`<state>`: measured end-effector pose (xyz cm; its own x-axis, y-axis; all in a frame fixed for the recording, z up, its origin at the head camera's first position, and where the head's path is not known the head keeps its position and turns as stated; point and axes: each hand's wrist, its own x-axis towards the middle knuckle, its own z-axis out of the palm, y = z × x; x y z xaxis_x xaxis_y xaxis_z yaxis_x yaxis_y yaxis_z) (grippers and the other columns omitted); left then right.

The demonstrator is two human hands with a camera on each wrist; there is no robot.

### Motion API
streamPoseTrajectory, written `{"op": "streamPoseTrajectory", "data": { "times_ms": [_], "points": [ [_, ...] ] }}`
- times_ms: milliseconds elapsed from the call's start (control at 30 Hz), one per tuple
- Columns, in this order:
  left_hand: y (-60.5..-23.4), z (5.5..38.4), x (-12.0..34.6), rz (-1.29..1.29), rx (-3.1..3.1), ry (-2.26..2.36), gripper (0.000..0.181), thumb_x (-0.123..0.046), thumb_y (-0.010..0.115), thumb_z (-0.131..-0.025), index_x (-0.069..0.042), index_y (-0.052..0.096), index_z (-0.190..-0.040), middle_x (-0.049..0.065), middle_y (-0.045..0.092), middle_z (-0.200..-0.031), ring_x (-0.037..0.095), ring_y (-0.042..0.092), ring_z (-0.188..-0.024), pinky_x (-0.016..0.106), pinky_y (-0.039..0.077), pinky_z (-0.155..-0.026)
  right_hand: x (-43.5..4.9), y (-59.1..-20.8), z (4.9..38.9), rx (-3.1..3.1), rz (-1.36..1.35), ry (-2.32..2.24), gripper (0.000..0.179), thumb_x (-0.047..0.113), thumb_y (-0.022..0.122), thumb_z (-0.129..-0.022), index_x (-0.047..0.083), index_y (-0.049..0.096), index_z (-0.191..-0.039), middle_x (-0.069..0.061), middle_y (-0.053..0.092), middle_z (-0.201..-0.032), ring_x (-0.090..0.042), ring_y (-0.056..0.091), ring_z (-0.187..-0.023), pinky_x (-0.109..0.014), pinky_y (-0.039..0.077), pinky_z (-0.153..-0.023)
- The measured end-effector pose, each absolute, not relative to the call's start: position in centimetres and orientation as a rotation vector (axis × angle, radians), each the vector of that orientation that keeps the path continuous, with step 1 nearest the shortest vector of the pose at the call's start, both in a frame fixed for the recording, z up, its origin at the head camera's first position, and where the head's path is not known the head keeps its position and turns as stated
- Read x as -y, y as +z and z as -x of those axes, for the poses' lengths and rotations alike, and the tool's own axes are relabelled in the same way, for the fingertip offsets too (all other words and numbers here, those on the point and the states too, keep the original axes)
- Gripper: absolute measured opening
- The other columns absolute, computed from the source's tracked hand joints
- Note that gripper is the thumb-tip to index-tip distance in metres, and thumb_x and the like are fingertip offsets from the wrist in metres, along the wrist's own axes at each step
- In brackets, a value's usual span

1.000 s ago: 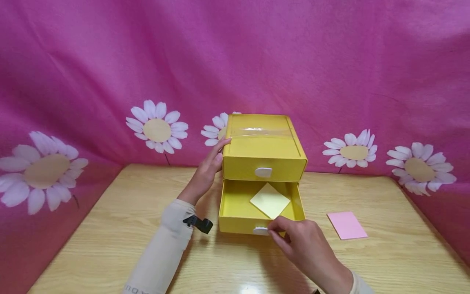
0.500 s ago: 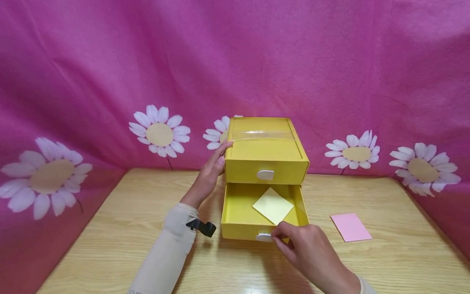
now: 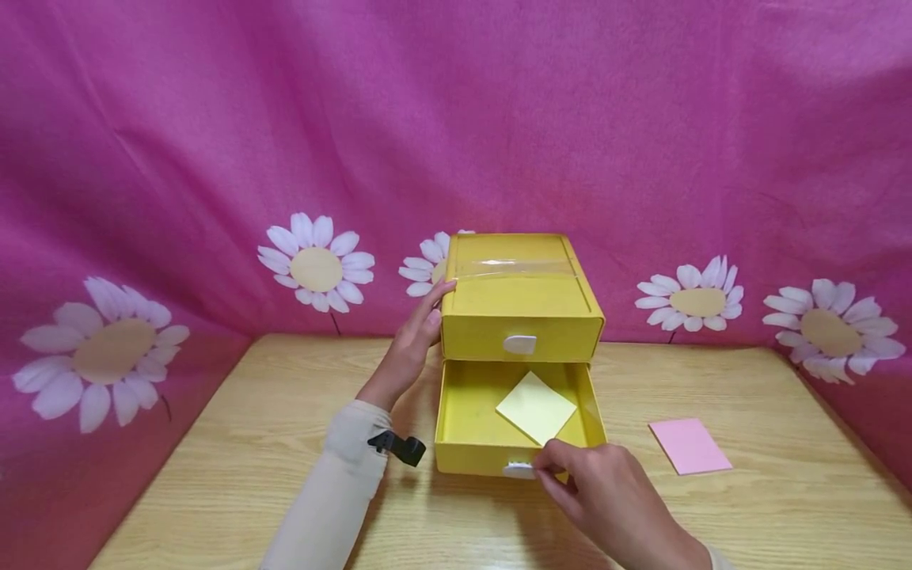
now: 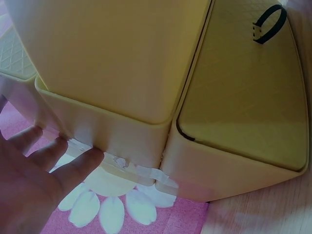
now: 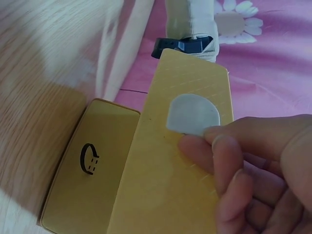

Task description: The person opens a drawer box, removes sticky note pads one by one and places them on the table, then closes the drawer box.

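Observation:
A yellow two-drawer box [image 3: 523,297] stands on the table, its lower drawer [image 3: 466,412] pulled out. Inside that drawer lies a pale yellow sticky note pad [image 3: 537,407], turned cornerwise. My left hand [image 3: 408,348] rests against the box's left side with its fingers extended; in the left wrist view the fingertips [image 4: 92,158] touch the yellow wall near clear tape. With thumb and forefinger, my right hand [image 3: 616,495] pinches the edge of the white pull tab [image 5: 193,114] on the lower drawer. The upper drawer [image 3: 484,339] is closed and has a similar tab.
A pink sticky note pad [image 3: 689,446] lies on the wooden table [image 3: 235,443], right of the box. Behind hangs a pink cloth [image 3: 541,119] with white daisies. In the right wrist view, a yellow panel [image 5: 102,200] bears a black loop.
The lower drawer has come slightly farther out, with my right hand still at its tab. My left hand keeps its place on the box. The whole head view has shifted a little.

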<state>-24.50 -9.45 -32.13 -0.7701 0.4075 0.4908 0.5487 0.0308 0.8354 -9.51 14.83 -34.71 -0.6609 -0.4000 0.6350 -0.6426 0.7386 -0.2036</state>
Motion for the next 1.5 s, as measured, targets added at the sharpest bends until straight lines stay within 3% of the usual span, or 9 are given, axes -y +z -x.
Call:
{"op": "streamPoseTrajectory", "data": {
  "times_ms": [600,1033,1500],
  "points": [
    [-32.3,24.6,9.4,1.018,2.149,-1.877,0.046,-0.015,0.030,-0.105,-0.007,0.030,-0.150,0.008,0.015,-0.160,0.028,0.031,-0.140,0.047,0.036,-0.107,-14.6,-35.1,9.3,2.341,-0.778,0.495,0.028,0.009,0.081,-0.068,0.029,0.062,-0.072,0.026,0.047,-0.057,0.011,0.033,-0.051,-0.011,0.027,-0.044],
    [-32.2,24.5,9.5,0.998,2.179,-1.861,0.046,-0.018,0.031,-0.105,-0.011,0.031,-0.151,0.007,0.017,-0.160,0.026,0.032,-0.140,0.046,0.036,-0.108,-14.7,-34.3,8.9,2.378,-0.751,0.549,0.022,0.012,0.079,-0.072,0.028,0.066,-0.076,0.026,0.051,-0.059,0.015,0.037,-0.052,-0.009,0.031,-0.046],
    [-32.2,24.5,9.4,1.011,2.164,-1.876,0.046,-0.016,0.031,-0.105,-0.010,0.030,-0.151,0.007,0.021,-0.159,0.028,0.036,-0.137,0.046,0.036,-0.108,-15.1,-32.6,8.5,2.380,-0.722,0.532,0.022,0.013,0.080,-0.073,0.029,0.067,-0.079,0.027,0.047,-0.059,0.013,0.035,-0.051,-0.007,0.028,-0.046]
  ]
}}
